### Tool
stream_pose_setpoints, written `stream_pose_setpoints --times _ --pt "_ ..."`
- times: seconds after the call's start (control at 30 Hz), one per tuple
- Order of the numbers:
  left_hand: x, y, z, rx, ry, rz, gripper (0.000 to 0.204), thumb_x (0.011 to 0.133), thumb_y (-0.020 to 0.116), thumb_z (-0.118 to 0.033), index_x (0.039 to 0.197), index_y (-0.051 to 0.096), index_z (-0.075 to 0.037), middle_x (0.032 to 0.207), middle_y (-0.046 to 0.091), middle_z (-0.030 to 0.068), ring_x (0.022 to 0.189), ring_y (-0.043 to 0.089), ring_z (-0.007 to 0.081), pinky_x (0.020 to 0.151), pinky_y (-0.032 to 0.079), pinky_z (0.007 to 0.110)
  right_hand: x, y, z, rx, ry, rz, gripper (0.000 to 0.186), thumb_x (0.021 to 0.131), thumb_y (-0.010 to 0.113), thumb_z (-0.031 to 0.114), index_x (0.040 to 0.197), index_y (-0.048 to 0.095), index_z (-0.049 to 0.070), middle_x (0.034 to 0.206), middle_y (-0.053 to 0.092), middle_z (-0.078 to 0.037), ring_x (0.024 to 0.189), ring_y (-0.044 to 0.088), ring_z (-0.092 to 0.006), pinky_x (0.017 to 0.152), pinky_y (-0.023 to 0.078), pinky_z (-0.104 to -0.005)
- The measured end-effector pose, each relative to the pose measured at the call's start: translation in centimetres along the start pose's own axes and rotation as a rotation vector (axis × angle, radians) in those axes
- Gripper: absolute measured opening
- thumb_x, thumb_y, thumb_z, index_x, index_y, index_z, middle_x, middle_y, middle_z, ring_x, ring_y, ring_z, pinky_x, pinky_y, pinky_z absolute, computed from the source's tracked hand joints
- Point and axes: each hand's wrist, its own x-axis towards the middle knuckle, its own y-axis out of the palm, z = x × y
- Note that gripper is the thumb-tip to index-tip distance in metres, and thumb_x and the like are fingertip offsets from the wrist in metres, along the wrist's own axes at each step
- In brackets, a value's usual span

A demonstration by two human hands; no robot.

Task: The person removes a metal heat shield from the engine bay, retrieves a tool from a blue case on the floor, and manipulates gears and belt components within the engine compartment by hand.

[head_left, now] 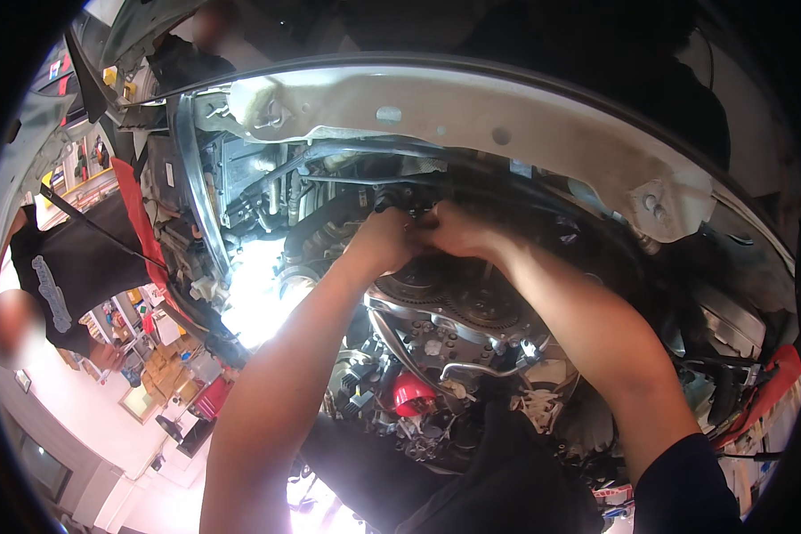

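Dark clothing fills the lower edge, closest to the lens, with two bare forearms reaching forward from either side of it. Between them sits the opened engine, with a red rounded part low on its near side and a bent metal pipe running beside that. Farther in, a toothed wheel lies partly in shadow, just this side of the fingers. Left hand and right hand meet over the engine's far part, fingers bent and drawn close together — whether they pinch anything small between them I cannot tell. The engine looks heavy, stiff and fixed in place; its metal could well be slick with oil, so a grip on the toothed wheel would probably be surest at the rim, while the thin pipe seems easier to bend. Past the hands, a pale metal panel arches across the bay. Away to the left, beyond a glaring light, stand a co-worker in dark clothes and some cardboard boxes.
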Motion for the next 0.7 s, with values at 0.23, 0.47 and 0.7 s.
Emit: stream_pose_setpoints --times 0.23,0.47,0.7 --pt "-0.2 -0.3 0.4 -0.033 0.024 0.043 0.033 0.071 0.073 -0.019 0.099 0.066 -0.003 0.088 0.067 0.02 0.086 0.065 0.0324 0.076 0.05 0.037 -0.5 -0.4 0.9 -0.039 0.035 0.04 0.029 0.082 0.067 0.028 0.087 0.068 -0.001 0.078 0.068 -0.013 0.071 0.062 -0.0196 0.068 0.047 -0.0338" --pt "-0.7 -0.6 1.3 -0.08 0.156 0.114 0.037 0.081 0.058 -0.009 0.117 0.054 -0.003 0.099 0.064 0.0212 0.095 0.061 0.0363 0.081 0.047 0.039 -0.7 -0.3 0.4 -0.012 0.041 0.025 0.025 0.083 0.065 0.025 0.089 0.069 0.0 0.079 0.068 -0.011 0.072 0.063 -0.0194 0.07 0.047 -0.0332" --pt "-1.6 -1.0 0.8 -0.094 0.256 0.132 0.033 0.084 0.046 -0.009 0.116 0.053 -0.005 0.098 0.062 0.0248 0.094 0.058 0.0417 0.081 0.046 0.048 -1.9 -0.5 1.2 -0.057 0.008 -0.066 0.02 0.079 0.066 0.02 0.089 0.068 0.002 0.083 0.068 -0.015 0.076 0.064 -0.0251 0.071 0.048 -0.0356"
